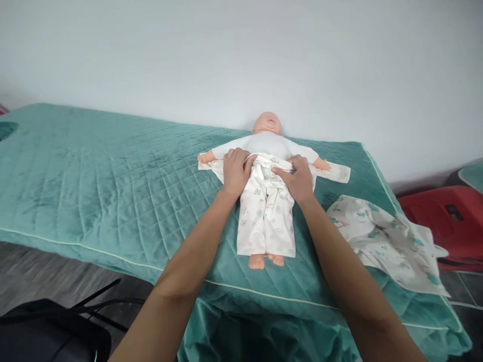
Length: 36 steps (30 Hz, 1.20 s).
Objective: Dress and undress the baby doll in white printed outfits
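So from my feed, the biggest thing is the teal quilted bed, running across the whole middle of the frame against a plain wall. At the right edge there's a red stool, and a rumpled printed cloth lies on the bed at centre right, well apart from everything else. The baby doll lies on its back at upper centre, head toward the wall, arms out, bare feet pointing at me. It's wearing the trousers, white with small prints, legs straight down the middle. My left hand and right hand are both clenched on the waistband, one at each hip.
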### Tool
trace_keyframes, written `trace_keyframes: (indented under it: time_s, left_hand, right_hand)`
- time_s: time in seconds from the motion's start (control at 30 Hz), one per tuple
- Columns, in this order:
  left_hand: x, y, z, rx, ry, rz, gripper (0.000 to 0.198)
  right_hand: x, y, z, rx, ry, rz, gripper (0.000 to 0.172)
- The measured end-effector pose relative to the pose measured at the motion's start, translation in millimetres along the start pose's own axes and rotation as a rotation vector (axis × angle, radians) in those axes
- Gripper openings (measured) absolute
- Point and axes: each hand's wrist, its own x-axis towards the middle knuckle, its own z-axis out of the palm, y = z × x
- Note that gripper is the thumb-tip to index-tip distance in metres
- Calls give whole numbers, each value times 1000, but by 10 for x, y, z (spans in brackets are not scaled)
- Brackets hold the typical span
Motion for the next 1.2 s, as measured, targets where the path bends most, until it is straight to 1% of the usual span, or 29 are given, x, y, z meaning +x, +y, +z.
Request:
trace_keyframes:
  time_s: [0.13, 0.27, 0.37, 0.47, 0.57, 0.7, 0.87, 0.93, 1.0, 1.1, 1.2]
  left_hand:
    - [-185, 134, -186, 10, -14, 13, 35]
    - [-434, 277, -406, 21, -45, 25, 29]
    - [-572, 357, -516, -2, -91, -18, 26]
    - [-612, 379, -552, -80, -151, -64, 23]
    - [-591, 352, -546, -141, -202, -101, 21]
    - [-572, 304, -530, -152, -233, -157, 25]
    - [-570, 306, -535, -132, -266, -186, 18]
    - [-570, 320, -544, -111, -278, -198, 16]
    - [-572, 331, -550, -105, -281, -196, 15]
    - [-576, 334, -550, -129, -267, -180, 14]
    - [-566, 334, -547, -170, -248, -185, 14]
  right_hand:
    - [-43, 43, -11, -55, 69, -89, 39]
    - [-69, 86, -24, -100, 73, -127, 30]
    - [-92, 112, -32, -115, 67, -160, 22]
    - [-121, 127, -52, -116, 65, -207, 16]
    - [-160, 130, -85, -125, 67, -237, 15]
    - [-256, 109, -154, -141, 50, -224, 17]
    - [-467, 38, -308, -147, -25, -219, 19]
    - [-557, 5, -372, -151, -85, -189, 18]
    - [-627, -21, -415, -169, -138, -122, 20]
    - [-672, -39, -429, -191, -174, 6, 23]
    - [-654, -32, -412, -120, -239, 153, 22]
